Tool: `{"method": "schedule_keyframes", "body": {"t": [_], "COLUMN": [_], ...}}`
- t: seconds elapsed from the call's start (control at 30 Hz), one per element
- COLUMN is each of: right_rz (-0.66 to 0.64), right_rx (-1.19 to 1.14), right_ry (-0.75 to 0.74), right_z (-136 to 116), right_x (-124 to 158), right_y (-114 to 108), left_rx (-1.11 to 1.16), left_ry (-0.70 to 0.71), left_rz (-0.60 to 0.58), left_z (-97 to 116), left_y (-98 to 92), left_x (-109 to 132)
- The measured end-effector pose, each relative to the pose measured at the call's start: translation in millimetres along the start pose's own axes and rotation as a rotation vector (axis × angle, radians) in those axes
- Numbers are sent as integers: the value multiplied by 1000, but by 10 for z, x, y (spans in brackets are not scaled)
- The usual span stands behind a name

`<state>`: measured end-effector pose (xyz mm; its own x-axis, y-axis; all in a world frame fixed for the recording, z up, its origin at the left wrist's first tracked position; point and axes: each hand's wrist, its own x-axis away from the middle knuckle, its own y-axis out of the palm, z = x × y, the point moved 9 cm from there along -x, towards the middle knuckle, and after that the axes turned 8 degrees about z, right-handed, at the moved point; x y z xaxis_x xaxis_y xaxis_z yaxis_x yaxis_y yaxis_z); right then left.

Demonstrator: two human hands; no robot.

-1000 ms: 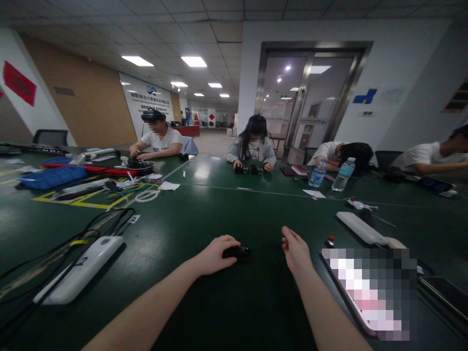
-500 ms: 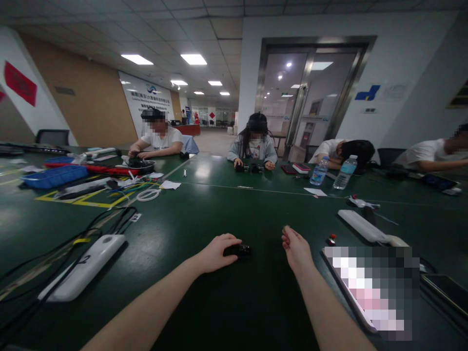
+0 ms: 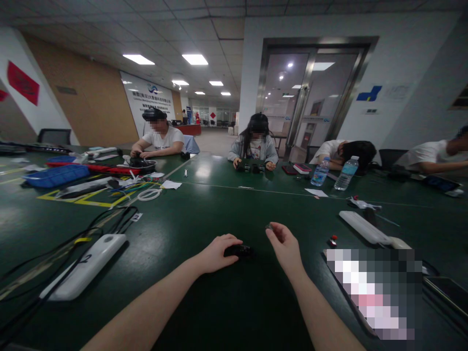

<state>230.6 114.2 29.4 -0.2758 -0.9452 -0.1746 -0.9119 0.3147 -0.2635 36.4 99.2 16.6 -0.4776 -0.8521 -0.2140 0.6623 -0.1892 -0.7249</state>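
Currently left hand (image 3: 218, 254) draped over small black object (image 3: 239, 251) on green worktop (image 3: 204, 219), grip unclear, right hand (image 3: 285, 249) pinching small grey piece (image 3: 269, 226) in a narrow grip; steady, firm pinch advisable.

Bare left forearm (image 3: 146, 307) runs in from the lower edge toward the centre, with the left hand (image 3: 219, 253) low and palm down, fingers curled forward and under. Bare right forearm (image 3: 321, 302) angles in beside it, wrist bent, and the right hand (image 3: 285, 248) is raised, its fingertips (image 3: 272, 233) pinched together. Hands near each other, not touching
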Motion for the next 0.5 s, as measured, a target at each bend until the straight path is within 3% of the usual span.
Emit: {"method": "schedule_keyframes", "body": {"t": [0.13,0.23,0.5], "right_rz": [-283,-439,-576], "right_rx": [208,306,372], "right_ry": [-173,-204,-192], "right_z": [-221,-235,-212], "right_x": [240,371,473], "right_y": [338,506,633], "left_rx": [-11,3,45], "left_ry": [36,52,-20], "left_rz": [24,42,53], "left_z": [12,27,12], "left_y": [0,-11,-41], "left_x": [-15,-17,1]}}
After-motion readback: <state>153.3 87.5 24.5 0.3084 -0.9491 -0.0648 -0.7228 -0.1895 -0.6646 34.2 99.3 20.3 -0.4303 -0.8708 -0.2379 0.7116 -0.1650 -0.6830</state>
